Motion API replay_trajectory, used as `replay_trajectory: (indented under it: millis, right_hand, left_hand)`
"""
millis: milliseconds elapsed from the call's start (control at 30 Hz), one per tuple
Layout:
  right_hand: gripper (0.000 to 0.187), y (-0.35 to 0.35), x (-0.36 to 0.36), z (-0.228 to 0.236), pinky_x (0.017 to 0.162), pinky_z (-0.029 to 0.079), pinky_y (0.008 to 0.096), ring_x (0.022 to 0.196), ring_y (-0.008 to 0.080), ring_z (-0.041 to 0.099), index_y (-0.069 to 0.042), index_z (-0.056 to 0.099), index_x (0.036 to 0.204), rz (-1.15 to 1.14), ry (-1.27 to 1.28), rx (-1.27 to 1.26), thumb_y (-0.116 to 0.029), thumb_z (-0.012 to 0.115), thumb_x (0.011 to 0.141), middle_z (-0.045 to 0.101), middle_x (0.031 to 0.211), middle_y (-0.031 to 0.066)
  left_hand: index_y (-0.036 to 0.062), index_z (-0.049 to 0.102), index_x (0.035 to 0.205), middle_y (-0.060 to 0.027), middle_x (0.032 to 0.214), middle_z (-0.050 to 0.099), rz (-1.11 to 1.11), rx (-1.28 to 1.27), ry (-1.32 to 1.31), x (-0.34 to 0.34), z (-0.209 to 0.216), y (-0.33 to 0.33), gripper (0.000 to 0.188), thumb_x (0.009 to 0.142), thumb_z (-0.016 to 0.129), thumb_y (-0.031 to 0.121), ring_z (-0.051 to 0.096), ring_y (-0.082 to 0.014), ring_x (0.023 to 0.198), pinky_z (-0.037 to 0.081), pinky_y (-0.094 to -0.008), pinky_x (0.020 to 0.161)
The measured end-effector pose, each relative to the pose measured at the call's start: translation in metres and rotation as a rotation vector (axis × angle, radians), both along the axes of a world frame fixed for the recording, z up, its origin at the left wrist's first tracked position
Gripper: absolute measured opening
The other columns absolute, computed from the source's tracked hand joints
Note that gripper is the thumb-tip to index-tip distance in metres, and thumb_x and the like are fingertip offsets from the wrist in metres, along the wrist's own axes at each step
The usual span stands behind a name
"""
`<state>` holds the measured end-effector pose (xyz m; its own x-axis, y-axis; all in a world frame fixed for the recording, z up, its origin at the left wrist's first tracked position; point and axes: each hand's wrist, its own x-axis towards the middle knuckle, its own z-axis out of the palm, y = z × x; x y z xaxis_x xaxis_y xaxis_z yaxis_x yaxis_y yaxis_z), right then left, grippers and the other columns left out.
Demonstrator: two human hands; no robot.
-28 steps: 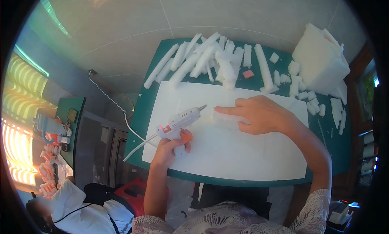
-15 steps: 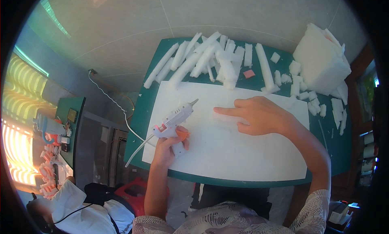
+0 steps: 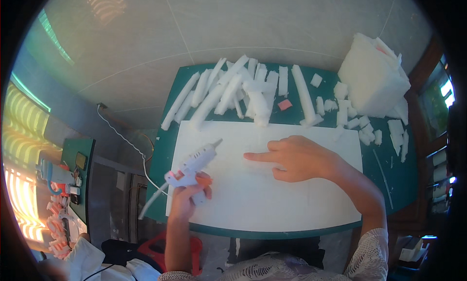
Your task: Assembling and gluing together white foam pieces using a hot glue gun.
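A grey wall (image 3: pixel 272 25) rises behind the green table (image 3: pixel 401 188), crossed by thin pale seams like those between large tiles. Low on its left part sits a dark socket (image 3: pixel 101 106). A green streak (image 3: pixel 54 35) and a faint orange patch (image 3: pixel 106 6) of light fall across the upper left. Along the left edge, a window covering (image 3: pixel 24 113) glows yellow above and hot orange below, in wavy bands. Beside it stands a second green-topped table (image 3: pixel 70 147). A red seat (image 3: pixel 196 249) (partly hidden) rests on the grey floor (image 3: pixel 214 254). At right, dark brown woodwork (image 3: pixel 422 108) borders a bright pane (image 3: pixel 446 89).
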<state>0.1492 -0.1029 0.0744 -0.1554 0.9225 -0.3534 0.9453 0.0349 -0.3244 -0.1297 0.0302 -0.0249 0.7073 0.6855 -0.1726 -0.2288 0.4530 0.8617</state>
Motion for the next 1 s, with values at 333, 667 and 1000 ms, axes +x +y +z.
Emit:
replay_trajectory:
  millis: [333, 667, 1000]
  right_hand:
    - [0.063, 0.001, -0.001, -0.005, 0.075, 0.045, 0.0359, 0.085, 0.0236, 0.053, -0.029, 0.045, 0.146, -0.005, 0.048, 0.091, -0.011, 0.054, 0.087, 0.055, 0.091, 0.01]
    - [0.06, -0.003, -0.01, -0.009, 0.084, 0.041, 0.035, 0.09, 0.024, 0.051, -0.027, 0.052, 0.142, -0.076, 0.057, 0.166, -0.001, 0.047, 0.088, 0.058, 0.096, 0.0083]
    - [0.06, -0.01, -0.008, -0.019, 0.086, 0.043, 0.0365, 0.098, 0.026, 0.055, -0.024, 0.052, 0.141, -0.018, 0.053, 0.221, -0.001, 0.052, 0.086, 0.063, 0.106, 0.0066]
  left_hand:
    - [-0.0015, 0.064, 0.1, -0.0117, 0.098, 0.065, 0.136, 0.408, 0.102, 0.079, 0.02, 0.069, 0.022, 0.078, 0.06, 0.002, 0.061, -0.0164, 0.066, 0.045, -0.0281, 0.058]
    - [-0.0036, 0.062, 0.108, -0.0101, 0.098, 0.067, 0.142, 0.596, 0.231, 0.078, -0.003, 0.062, 0.029, 0.079, 0.06, -0.004, 0.06, -0.0122, 0.073, 0.049, -0.0258, 0.065]
    - [-0.0036, 0.062, 0.111, -0.0093, 0.097, 0.068, 0.1, 0.7, 0.235, 0.108, 0.012, 0.07, 0.032, 0.08, 0.059, -0.004, 0.061, -0.0124, 0.079, 0.049, -0.0259, 0.067]
